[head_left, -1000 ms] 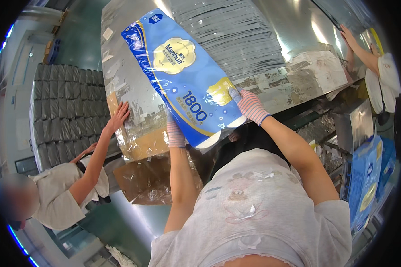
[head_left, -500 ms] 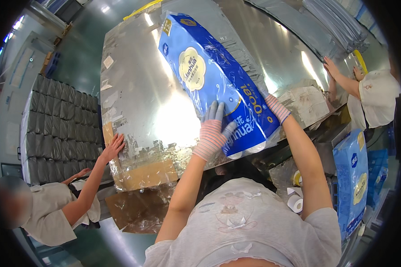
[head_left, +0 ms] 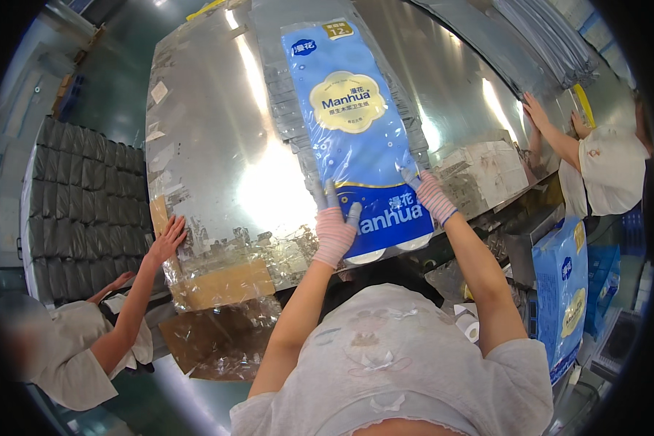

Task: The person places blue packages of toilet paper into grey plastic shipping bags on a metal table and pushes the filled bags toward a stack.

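Note:
A long pack of toilet paper (head_left: 360,156) in blue plastic lies with its printed broad face up, white roll ends showing at its near end. Under it, grey plastic bags (head_left: 282,80) lie on the metal table. My left hand (head_left: 336,229), in a pink-striped glove with grey fingertips, holds the near left edge, thumb over the top. On the opposite edge, my right hand (head_left: 433,196) grips the pack in a matching glove, its fingertips partly on the upper face.
A co-worker's hand (head_left: 168,238) rests on the table's left edge; another person's hands (head_left: 552,123) are at the right. Grey wrapped bundles (head_left: 87,211) stand stacked at left. Another blue pack (head_left: 562,291) stands at lower right, near loose paper rolls (head_left: 467,323). A brown cardboard box (head_left: 214,338) sits below the table edge.
The pack has turned from a tilted, slanting position to lie flatter and straighter, broad face up. My right hand has shifted from its side onto its upper edge.

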A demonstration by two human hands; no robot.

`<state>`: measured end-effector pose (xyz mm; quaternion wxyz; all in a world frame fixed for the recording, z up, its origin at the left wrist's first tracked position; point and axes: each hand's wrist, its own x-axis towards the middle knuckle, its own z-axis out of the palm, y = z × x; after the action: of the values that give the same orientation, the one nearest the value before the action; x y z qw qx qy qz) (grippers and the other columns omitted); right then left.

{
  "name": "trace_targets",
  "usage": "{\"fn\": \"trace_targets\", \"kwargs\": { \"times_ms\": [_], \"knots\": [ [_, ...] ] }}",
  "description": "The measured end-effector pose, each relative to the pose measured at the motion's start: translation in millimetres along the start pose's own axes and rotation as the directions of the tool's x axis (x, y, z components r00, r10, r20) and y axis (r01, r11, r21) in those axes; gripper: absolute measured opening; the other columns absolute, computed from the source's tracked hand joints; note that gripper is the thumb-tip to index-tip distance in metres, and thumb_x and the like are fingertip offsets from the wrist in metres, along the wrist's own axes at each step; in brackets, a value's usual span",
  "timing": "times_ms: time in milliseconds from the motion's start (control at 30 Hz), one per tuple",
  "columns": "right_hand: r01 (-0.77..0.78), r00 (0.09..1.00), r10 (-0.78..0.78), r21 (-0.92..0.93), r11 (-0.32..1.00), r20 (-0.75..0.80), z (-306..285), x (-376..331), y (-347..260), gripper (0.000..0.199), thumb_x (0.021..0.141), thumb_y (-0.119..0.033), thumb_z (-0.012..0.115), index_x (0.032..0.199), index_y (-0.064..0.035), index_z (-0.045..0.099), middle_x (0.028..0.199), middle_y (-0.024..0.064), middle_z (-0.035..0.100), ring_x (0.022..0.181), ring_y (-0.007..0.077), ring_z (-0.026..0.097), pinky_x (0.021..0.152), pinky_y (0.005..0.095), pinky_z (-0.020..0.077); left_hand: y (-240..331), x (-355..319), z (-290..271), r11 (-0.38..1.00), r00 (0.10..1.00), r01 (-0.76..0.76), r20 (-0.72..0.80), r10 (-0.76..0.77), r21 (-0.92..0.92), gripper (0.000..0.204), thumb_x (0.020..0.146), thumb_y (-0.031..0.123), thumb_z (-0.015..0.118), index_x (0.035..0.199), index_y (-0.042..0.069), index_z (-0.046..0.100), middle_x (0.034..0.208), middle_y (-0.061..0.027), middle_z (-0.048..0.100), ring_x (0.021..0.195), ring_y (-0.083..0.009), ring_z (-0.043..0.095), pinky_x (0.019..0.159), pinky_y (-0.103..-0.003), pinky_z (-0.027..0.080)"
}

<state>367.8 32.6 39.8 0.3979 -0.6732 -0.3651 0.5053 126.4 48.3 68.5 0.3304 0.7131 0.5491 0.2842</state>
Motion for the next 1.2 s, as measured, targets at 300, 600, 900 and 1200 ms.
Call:
{"fn": "trace_targets", "kwargs": {
  "times_ms": [300, 600, 900, 1200],
  "knots": [
    [0.029, 0.982, 0.022, -0.264, 0.964, 0.189, -5.5, -33.1, -24.5, 0.058, 0.079, -0.038, 0.064, 0.121, -0.0022, 0.048, 0.104, 0.0164, 0.060, 0.096, 0.0239, 0.057, 0.086, 0.0326, 0.0437, -26.2, -47.5, -1.8, 0.569, 0.922, 0.361, 0.192, -0.336, -0.739, 0.080, 0.082, 0.008, 0.059, 0.141, 0.006, 0.005, 0.113, -0.0119, 0.049, 0.094, -0.0166, 0.051, 0.083, -0.028, 0.044],
    [0.303, 0.803, 0.187, -0.659, 0.689, 0.565, -14.9, 34.5, -66.0, 0.066, 0.073, -0.061, 0.058, 0.103, -0.0020, 0.061, 0.096, 0.0187, 0.063, 0.086, 0.0291, 0.060, 0.078, 0.0384, 0.0464, -39.0, 47.6, -10.1, 0.749, 0.877, 0.471, 0.151, -0.457, -0.466, 0.060, 0.085, 0.029, 0.059, 0.134, 0.004, 0.035, 0.123, -0.0132, 0.049, 0.103, -0.0224, 0.049, 0.089, -0.034, 0.041],
    [0.659, 0.605, 0.229, -0.641, 0.392, 0.762, 20.5, 115.3, -159.5, 0.062, 0.076, -0.053, 0.052, 0.109, -0.0017, 0.060, 0.111, 0.0164, 0.059, 0.097, 0.0261, 0.059, 0.083, 0.0416, 0.0464, -43.2, 118.5, 2.8, 0.838, 0.930, 0.366, 0.141, -0.339, -0.404, 0.063, 0.072, 0.019, 0.063, 0.128, 0.003, 0.038, 0.103, -0.0102, 0.055, 0.086, -0.0207, 0.054, 0.071, -0.030, 0.048],
    [0.754, 0.656, -0.180, -0.648, 0.111, 0.733, 50.8, 197.0, -240.2, 0.043, 0.077, -0.034, 0.052, 0.102, -0.0022, 0.063, 0.102, 0.0166, 0.062, 0.091, 0.0250, 0.061, 0.077, 0.0436, 0.0475, -15.4, 136.7, 2.0, 0.696, 0.918, 0.395, 0.218, -0.333, -0.599, 0.062, 0.066, 0.011, 0.059, 0.125, 0.004, 0.041, 0.095, -0.0083, 0.055, 0.078, -0.0182, 0.054, 0.060, -0.027, 0.048]
  ]
}}
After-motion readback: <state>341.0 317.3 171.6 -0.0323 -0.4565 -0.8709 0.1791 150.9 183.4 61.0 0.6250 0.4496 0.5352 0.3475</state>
